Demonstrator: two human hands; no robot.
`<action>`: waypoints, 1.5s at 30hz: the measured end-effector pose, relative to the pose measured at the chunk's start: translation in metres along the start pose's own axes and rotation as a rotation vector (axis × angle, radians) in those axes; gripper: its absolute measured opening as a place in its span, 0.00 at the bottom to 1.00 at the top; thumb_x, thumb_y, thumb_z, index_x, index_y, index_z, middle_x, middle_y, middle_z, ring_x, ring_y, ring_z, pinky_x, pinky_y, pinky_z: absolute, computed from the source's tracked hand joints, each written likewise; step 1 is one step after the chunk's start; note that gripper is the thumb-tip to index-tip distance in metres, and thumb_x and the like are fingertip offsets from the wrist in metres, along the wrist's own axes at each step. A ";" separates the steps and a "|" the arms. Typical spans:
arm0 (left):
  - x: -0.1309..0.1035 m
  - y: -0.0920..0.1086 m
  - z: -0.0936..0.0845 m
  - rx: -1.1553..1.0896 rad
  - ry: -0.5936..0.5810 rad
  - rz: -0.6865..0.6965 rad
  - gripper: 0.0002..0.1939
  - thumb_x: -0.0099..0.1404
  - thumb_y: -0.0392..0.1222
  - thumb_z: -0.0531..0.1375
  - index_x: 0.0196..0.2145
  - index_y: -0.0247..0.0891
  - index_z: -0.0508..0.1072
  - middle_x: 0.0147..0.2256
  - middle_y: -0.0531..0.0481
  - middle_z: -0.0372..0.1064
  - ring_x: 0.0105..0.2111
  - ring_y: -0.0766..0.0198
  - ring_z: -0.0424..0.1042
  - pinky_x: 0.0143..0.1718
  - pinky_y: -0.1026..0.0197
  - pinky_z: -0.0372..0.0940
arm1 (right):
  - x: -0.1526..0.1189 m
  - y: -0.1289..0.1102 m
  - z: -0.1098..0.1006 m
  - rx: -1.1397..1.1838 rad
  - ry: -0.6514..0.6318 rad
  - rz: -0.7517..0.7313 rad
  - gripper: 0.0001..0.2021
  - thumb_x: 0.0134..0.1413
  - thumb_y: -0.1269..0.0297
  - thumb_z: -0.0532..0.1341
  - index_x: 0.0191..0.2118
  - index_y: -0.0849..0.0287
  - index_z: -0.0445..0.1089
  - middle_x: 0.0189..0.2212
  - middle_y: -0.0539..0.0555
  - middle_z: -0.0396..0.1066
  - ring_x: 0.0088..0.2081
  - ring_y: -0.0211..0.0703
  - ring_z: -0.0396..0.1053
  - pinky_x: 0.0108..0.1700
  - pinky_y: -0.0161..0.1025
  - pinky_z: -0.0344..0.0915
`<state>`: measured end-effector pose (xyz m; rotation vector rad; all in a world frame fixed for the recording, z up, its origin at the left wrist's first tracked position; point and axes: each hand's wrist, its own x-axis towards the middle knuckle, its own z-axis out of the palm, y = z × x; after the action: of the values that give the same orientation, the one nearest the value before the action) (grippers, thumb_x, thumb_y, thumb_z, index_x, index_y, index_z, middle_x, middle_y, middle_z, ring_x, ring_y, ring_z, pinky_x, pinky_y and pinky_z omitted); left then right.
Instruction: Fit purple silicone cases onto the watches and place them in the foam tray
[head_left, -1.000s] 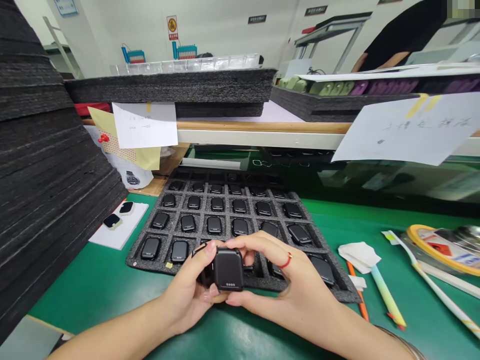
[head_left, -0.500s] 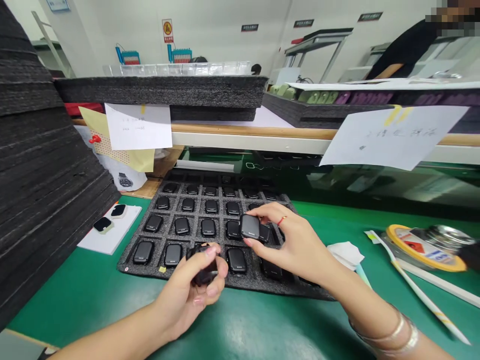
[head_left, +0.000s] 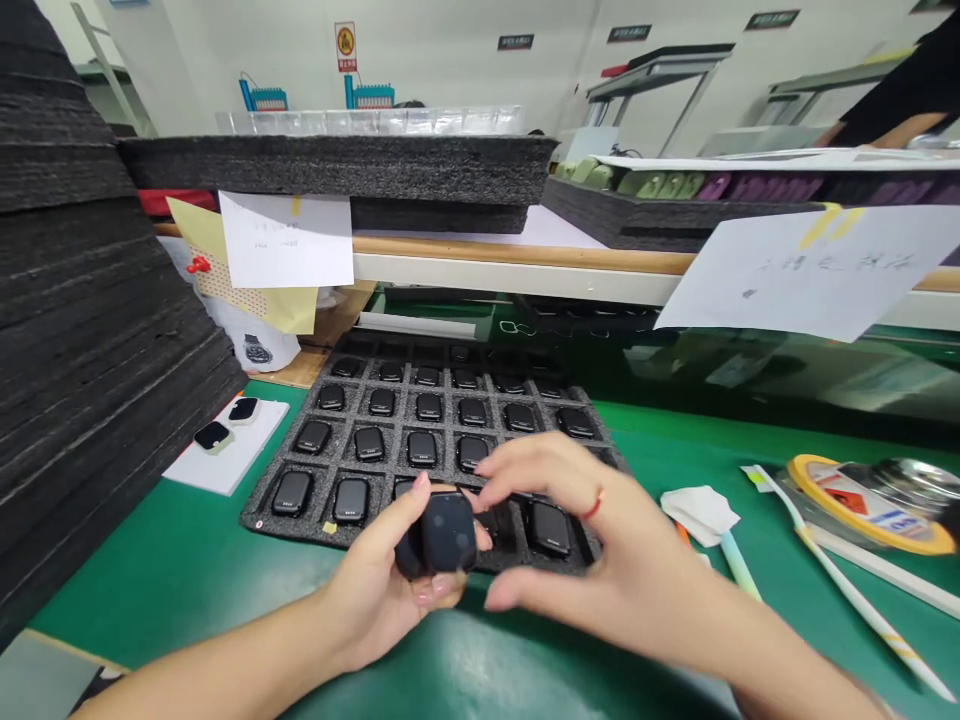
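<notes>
Head view: left hand holds a black watch case by its edges, a second dark piece tucked behind it, likely so the broad face stays exposed. Right hand sits just beside, thumb and fingers spread wide, gripping nothing, probably to give access to that face. Foam tray lies right behind, pockets presumably keeping the other cases from rubbing.

Left hand grips a dark smartwatch body above the near edge of the black foam tray. Right hand, red ring on one finger, curved open just beside it. Two pale-cased watches on white pad, left of tray.
</notes>
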<state>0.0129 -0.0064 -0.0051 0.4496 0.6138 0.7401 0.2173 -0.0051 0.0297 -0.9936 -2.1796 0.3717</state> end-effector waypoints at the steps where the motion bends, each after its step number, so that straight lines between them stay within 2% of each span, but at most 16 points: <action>1: 0.001 -0.002 -0.001 -0.013 -0.017 -0.004 0.26 0.57 0.61 0.69 0.33 0.30 0.78 0.27 0.49 0.69 0.17 0.77 0.56 0.21 0.70 0.49 | 0.000 -0.008 0.005 0.056 -0.015 -0.026 0.16 0.51 0.61 0.73 0.43 0.53 0.69 0.48 0.55 0.72 0.49 0.46 0.72 0.49 0.40 0.72; 4: 0.003 -0.005 -0.004 -0.034 -0.069 0.010 0.27 0.55 0.63 0.69 0.31 0.30 0.77 0.27 0.50 0.68 0.16 0.79 0.52 0.19 0.71 0.47 | 0.000 -0.022 0.022 0.203 -0.013 -0.017 0.08 0.55 0.72 0.68 0.36 0.55 0.68 0.47 0.54 0.71 0.40 0.38 0.73 0.43 0.35 0.73; 8: 0.005 -0.007 -0.006 -0.054 -0.125 0.019 0.26 0.58 0.62 0.68 0.32 0.31 0.76 0.27 0.50 0.67 0.17 0.79 0.53 0.18 0.72 0.45 | 0.002 -0.020 0.033 0.287 0.084 0.010 0.05 0.57 0.72 0.67 0.33 0.56 0.71 0.45 0.54 0.74 0.37 0.38 0.75 0.41 0.36 0.74; 11: 0.003 -0.006 -0.006 -0.050 -0.166 0.009 0.26 0.60 0.61 0.66 0.29 0.30 0.75 0.22 0.53 0.62 0.17 0.78 0.53 0.19 0.72 0.45 | 0.005 -0.016 0.030 0.311 0.243 0.030 0.06 0.57 0.69 0.67 0.30 0.55 0.73 0.38 0.53 0.77 0.39 0.41 0.76 0.43 0.38 0.74; 14: 0.000 -0.004 -0.004 -0.024 -0.155 -0.002 0.27 0.59 0.62 0.67 0.34 0.30 0.79 0.26 0.48 0.69 0.17 0.78 0.54 0.19 0.71 0.46 | 0.006 -0.014 0.022 0.451 0.467 0.143 0.08 0.61 0.65 0.66 0.29 0.54 0.72 0.31 0.49 0.76 0.28 0.37 0.74 0.36 0.37 0.75; 16: -0.002 -0.003 -0.003 -0.025 -0.145 -0.010 0.28 0.58 0.62 0.67 0.38 0.31 0.81 0.30 0.45 0.73 0.17 0.79 0.55 0.19 0.71 0.46 | 0.004 -0.012 0.017 0.532 0.580 0.213 0.09 0.63 0.63 0.64 0.31 0.54 0.71 0.31 0.49 0.77 0.23 0.35 0.73 0.33 0.37 0.77; 18: -0.003 -0.002 -0.003 -0.034 -0.147 -0.014 0.27 0.58 0.62 0.68 0.39 0.31 0.82 0.30 0.44 0.73 0.17 0.79 0.55 0.19 0.71 0.46 | 0.002 -0.010 0.015 0.533 0.626 0.229 0.06 0.64 0.62 0.64 0.34 0.53 0.71 0.36 0.51 0.78 0.29 0.38 0.78 0.39 0.39 0.80; 21: -0.004 -0.002 -0.003 -0.037 -0.153 -0.009 0.27 0.57 0.61 0.69 0.39 0.31 0.83 0.31 0.43 0.74 0.17 0.78 0.56 0.19 0.70 0.45 | 0.000 -0.008 0.014 0.417 0.600 0.176 0.05 0.63 0.66 0.65 0.43 0.52 0.72 0.45 0.54 0.78 0.48 0.47 0.79 0.52 0.46 0.78; 25: -0.002 -0.002 -0.003 -0.047 -0.168 0.011 0.27 0.57 0.62 0.68 0.39 0.32 0.82 0.31 0.44 0.73 0.18 0.78 0.56 0.19 0.70 0.45 | -0.006 -0.009 0.011 0.147 0.477 -0.044 0.12 0.59 0.76 0.65 0.43 0.49 0.75 0.39 0.52 0.81 0.43 0.47 0.80 0.46 0.46 0.81; 28: -0.002 -0.003 -0.003 -0.060 -0.195 0.020 0.24 0.58 0.61 0.68 0.34 0.32 0.80 0.24 0.49 0.68 0.18 0.76 0.57 0.19 0.70 0.44 | -0.015 -0.013 0.010 0.028 0.240 -0.226 0.19 0.59 0.76 0.65 0.52 0.47 0.75 0.43 0.51 0.82 0.43 0.47 0.80 0.46 0.43 0.80; 30: -0.003 -0.002 -0.002 -0.068 -0.187 0.010 0.24 0.57 0.61 0.69 0.34 0.33 0.79 0.23 0.53 0.64 0.18 0.76 0.56 0.19 0.71 0.44 | -0.021 -0.017 0.012 0.047 0.131 -0.224 0.20 0.65 0.73 0.60 0.58 0.44 0.71 0.47 0.50 0.81 0.47 0.49 0.79 0.51 0.45 0.78; 34: -0.004 -0.001 -0.001 -0.037 -0.155 -0.027 0.28 0.54 0.63 0.70 0.35 0.32 0.78 0.27 0.52 0.64 0.18 0.78 0.54 0.18 0.72 0.44 | -0.026 -0.022 0.019 0.039 0.116 -0.186 0.19 0.69 0.68 0.55 0.59 0.40 0.70 0.45 0.50 0.81 0.48 0.50 0.78 0.53 0.48 0.76; 37: -0.003 -0.001 0.000 0.005 -0.121 0.009 0.29 0.53 0.65 0.70 0.33 0.32 0.76 0.27 0.53 0.63 0.18 0.79 0.53 0.17 0.72 0.42 | -0.018 -0.022 0.023 -0.043 0.119 -0.305 0.18 0.65 0.68 0.61 0.58 0.44 0.70 0.42 0.50 0.81 0.43 0.48 0.78 0.47 0.46 0.77; 39: -0.002 -0.004 -0.001 0.057 -0.117 0.077 0.29 0.54 0.65 0.69 0.31 0.33 0.73 0.23 0.56 0.60 0.17 0.78 0.50 0.17 0.71 0.41 | -0.011 -0.022 0.026 -0.108 0.133 -0.319 0.24 0.60 0.64 0.68 0.60 0.51 0.67 0.39 0.53 0.80 0.37 0.47 0.76 0.40 0.46 0.75; 42: -0.001 -0.009 -0.001 0.135 -0.117 0.148 0.28 0.54 0.64 0.69 0.29 0.35 0.70 0.20 0.59 0.56 0.17 0.77 0.47 0.17 0.69 0.40 | -0.005 -0.023 0.032 -0.061 0.115 -0.185 0.30 0.56 0.60 0.70 0.62 0.57 0.63 0.34 0.53 0.75 0.33 0.44 0.72 0.35 0.43 0.73; 45: -0.001 -0.010 -0.003 0.121 -0.037 0.124 0.28 0.53 0.64 0.70 0.32 0.35 0.72 0.24 0.57 0.61 0.18 0.77 0.48 0.19 0.69 0.41 | -0.003 -0.024 0.035 0.110 0.121 -0.074 0.25 0.54 0.66 0.71 0.57 0.54 0.66 0.32 0.49 0.71 0.34 0.41 0.70 0.37 0.38 0.72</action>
<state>0.0155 -0.0132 -0.0125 0.6161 0.6017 0.8136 0.1815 -0.0223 0.0152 -0.8512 -2.0579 0.3820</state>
